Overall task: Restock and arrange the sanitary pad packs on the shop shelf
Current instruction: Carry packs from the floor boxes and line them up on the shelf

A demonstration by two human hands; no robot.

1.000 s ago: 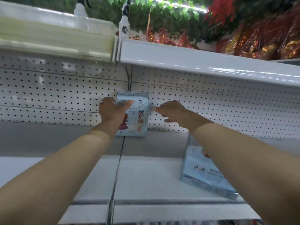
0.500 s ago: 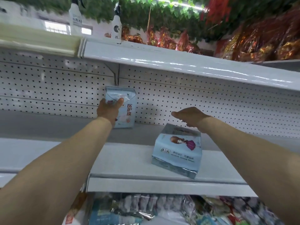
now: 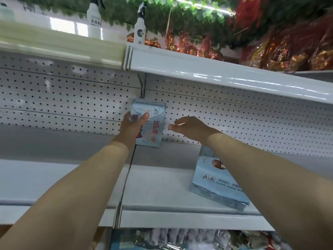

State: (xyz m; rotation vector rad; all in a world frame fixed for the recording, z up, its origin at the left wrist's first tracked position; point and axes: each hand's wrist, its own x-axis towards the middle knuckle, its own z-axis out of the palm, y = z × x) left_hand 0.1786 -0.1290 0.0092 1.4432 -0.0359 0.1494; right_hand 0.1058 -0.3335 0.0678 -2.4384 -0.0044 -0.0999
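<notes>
The left hand (image 3: 133,129) grips the upright pack (image 3: 153,127): its thumb lies across the pack's front near the top and its fingers curl round the left edge. This pale blue pack stands on its short end at the back of the shelf (image 3: 162,186), close to or touching the pegboard (image 3: 72,98), just right of the seam where two shelf boards meet. Red characters run down the right side of its front, and the hand covers the lower left of its print. The right hand (image 3: 191,129) hovers palm down just right of the pack, fingers straight and relaxed, holding nothing; its fingertips point at the pack's right edge and lie near it with a small gap between. A flat pack (image 3: 216,186), the same pale blue, lies on its broad face further right on the shelf, near the front edge and well apart from the upright pack; the right forearm crosses over it and hides its right side. Above the pegboard runs an upper shelf (image 3: 216,71), glossy white, with two white spray bottles (image 3: 94,17) standing on it at the left and red foil packs (image 3: 288,55) at the right. Green leaves (image 3: 180,9) hang above those. Below the shelf's front lip, wrapped goods (image 3: 180,239) show, too blurred to tell what they are.
</notes>
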